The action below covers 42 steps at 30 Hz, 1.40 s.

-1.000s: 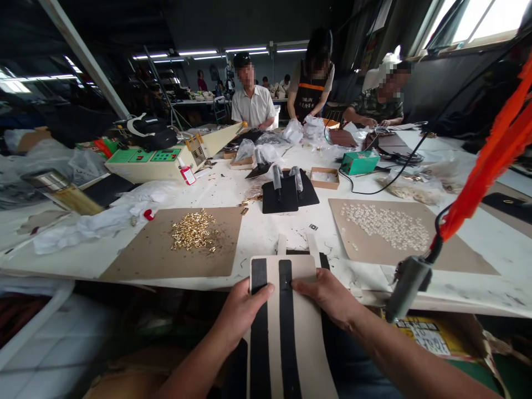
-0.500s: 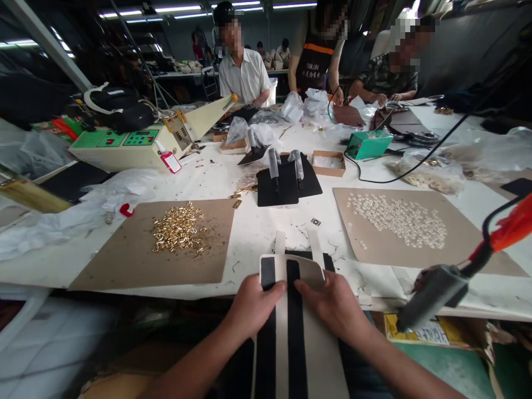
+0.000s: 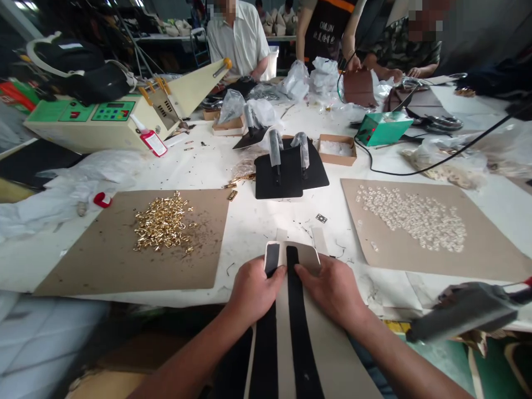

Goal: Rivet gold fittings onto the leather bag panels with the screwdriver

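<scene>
A long beige panel (image 3: 328, 332) with black stripes runs from the table's front edge down toward my lap. My left hand (image 3: 255, 288) grips its left edge near the rounded far end, thumb pressed on top. On the opposite edge, my right hand (image 3: 332, 285) is closed in the same way, its thumb close to the middle black stripe. The fingers of both hands are hidden under the panel. Two pale strips stick out on the table just past the panel's end. Beyond lie black flat pieces (image 3: 278, 185) with plastic-wrapped handles standing on them.
Gold metal fittings (image 3: 162, 221) are heaped on a brown board at left; small clear pieces (image 3: 415, 216) cover another at right. A green-panelled machine (image 3: 100, 119), a green box (image 3: 384, 128) and a grey tool (image 3: 461, 313) surround the work area. Co-workers sit or stand across the table.
The view has tilted down and shifted. Both hands keep their hold on the panel, which spreads wider toward the lower right. The grey tool appears farther right.
</scene>
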Motion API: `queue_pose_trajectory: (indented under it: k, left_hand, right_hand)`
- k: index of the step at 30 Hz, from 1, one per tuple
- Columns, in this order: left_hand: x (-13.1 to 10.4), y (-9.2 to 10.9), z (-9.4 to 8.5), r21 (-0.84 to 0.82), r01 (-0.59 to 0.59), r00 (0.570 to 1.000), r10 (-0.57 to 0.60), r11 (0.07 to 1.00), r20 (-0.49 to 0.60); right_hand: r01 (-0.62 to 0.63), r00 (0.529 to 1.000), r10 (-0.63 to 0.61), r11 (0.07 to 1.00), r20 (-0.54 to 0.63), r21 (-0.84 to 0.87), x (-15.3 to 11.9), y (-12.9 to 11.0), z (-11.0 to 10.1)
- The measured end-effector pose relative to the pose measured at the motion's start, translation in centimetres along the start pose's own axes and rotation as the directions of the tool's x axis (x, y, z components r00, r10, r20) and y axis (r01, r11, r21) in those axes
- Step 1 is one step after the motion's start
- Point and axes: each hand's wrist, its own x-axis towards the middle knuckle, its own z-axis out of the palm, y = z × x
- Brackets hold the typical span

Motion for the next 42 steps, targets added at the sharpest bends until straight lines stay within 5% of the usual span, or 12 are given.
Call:
queue_pose_trajectory:
  k: [16,18,22,26,29,34,38,42]
  left_hand:
    - [0.2,-0.7,0.3,0.037,0.008,0.999,-0.01,0.999,0.043]
    - [0.1,-0.9,0.5,0.05,0.013,1.0,-0.012,0.999,-0.017]
    - [0.1,-1.2,0.6,0.235,-0.197,0.93,0.257,0.952,-0.262]
    - [0.2,-0.8,0.4,0.42,-0.445,0.845,0.526,0.791,-0.095]
    - [0.5,-1.0,0.7,0.381,-0.505,0.834,0.551,0.774,-0.013]
    - [1.5,-2.5,1.5,0.257,-0.503,0.833,0.542,0.825,-0.11]
    - [1.9,-2.8,1.6,0.198,-0.493,0.84,0.523,0.847,-0.145]
    - [1.8,-2.5,1.5,0.187,-0.478,0.849,0.506,0.858,-0.152]
  right_hand:
    - [0.01,1.0,-0.009,0.995,0.016,-0.103,0.3,0.2,0.3]
    - [0.011,1.0,-0.009,0.994,0.018,-0.11,0.2,0.2,0.4]
    - [-0.006,1.0,0.007,0.987,0.003,-0.163,0.2,0.1,0.5]
    - [0.012,1.0,-0.009,0.988,0.021,-0.156,0.5,-0.2,0.4]
    - [0.047,0.999,-0.044,0.99,0.025,-0.131,0.8,-0.5,0.3]
    - [0.116,0.992,-0.117,0.993,-0.054,-0.023,-0.1,-0.8,0.0]
    - [0.255,0.945,-0.199,0.945,-0.26,0.205,-2.5,1.4,-1.2]
    - [0.143,0.92,-0.085,0.981,-0.382,0.128,-2.8,6.4,-3.9]
